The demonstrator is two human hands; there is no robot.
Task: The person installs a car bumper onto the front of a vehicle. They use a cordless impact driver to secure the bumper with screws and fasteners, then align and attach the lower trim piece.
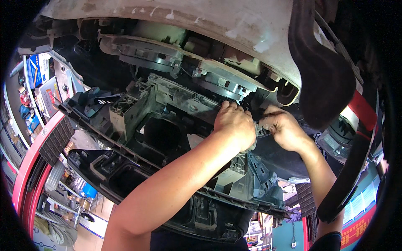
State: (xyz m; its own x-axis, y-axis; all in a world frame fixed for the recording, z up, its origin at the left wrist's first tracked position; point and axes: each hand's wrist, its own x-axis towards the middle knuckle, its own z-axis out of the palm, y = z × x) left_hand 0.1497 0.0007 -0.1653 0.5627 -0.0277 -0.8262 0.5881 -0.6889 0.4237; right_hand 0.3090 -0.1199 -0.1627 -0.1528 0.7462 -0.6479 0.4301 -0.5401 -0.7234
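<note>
A large, dusty black plastic frame [171, 94] hangs tilted beneath the vehicle's underside, with a wide round-cornered opening in its middle. My left hand [234, 125] is closed over the right end of this frame, its fingers curled with the knuckles up. Just to its right is my right hand [284, 127], fingers bent together and slightly blurred by motion. A small greyish part [261, 129] shows between the two hands; whether the right fingers hold it is hidden. Above the hands sits a round grey metal unit [224, 83] fixed to the bracket.
A pale, scuffed panel [188, 12] spans the top. A thick black padded arm [314, 71] comes down on the right, near a red strap [362, 109]. At the left stand a red post [25, 184] and shelves holding boxes [38, 69]. A second black plastic panel [121, 171] lies below the frame.
</note>
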